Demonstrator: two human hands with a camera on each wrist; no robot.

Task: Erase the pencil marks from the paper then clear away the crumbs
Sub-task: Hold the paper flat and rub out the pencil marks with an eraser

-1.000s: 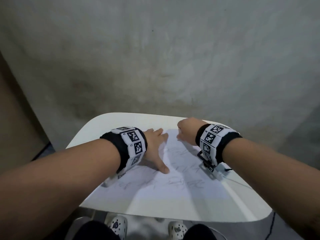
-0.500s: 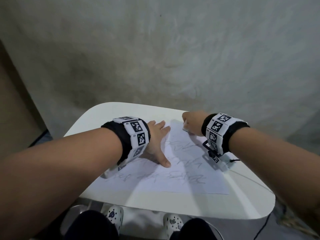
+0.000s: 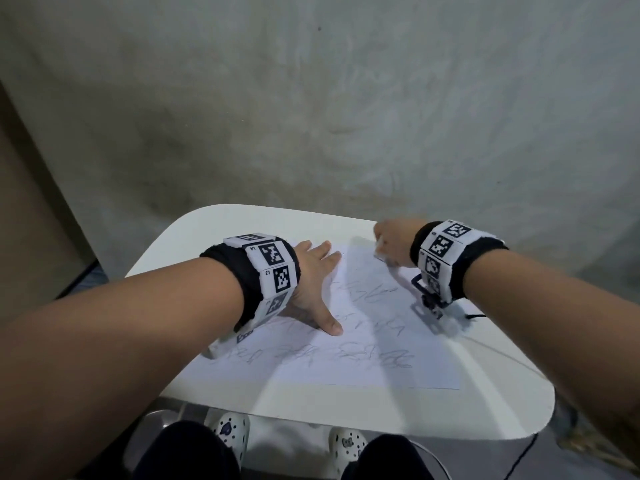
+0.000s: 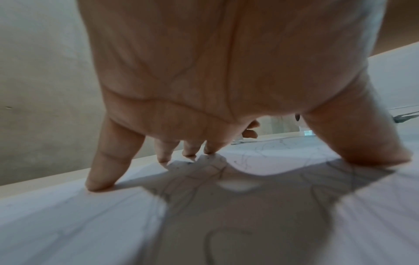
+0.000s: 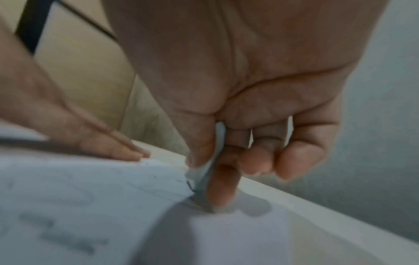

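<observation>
While the left hand [image 3: 311, 289] lies spread at about nine o'clock on the paper [image 3: 363, 362], its fingers are straight and it grips nothing; the left wrist view shows the fingertips [image 4: 99, 184] and thumb pressed flat on the sheet, with the palm arched above it. Pencil marks [image 3: 367, 355] run in scribbled rows from under that hand across the middle of the page toward five o'clock, the darkest row nearest the person.

Further right, at about one o'clock on the sheet, the right hand [image 3: 393, 242] is curled and pinches a small white eraser [image 5: 205, 172] between thumb and forefinger. In the right wrist view the eraser pokes out below the thumb, its lower end touching the paper just inside the far edge, beside a short dark stroke; the other fingers are folded behind it. That view is blurred, so no crumbs can be made out.

All of this sits on a white table [image 3: 485, 417] with rounded corners, the sheet filling most of its middle. At the right wrist, a cable [image 3: 476, 317] trails off toward three o'clock.
</observation>
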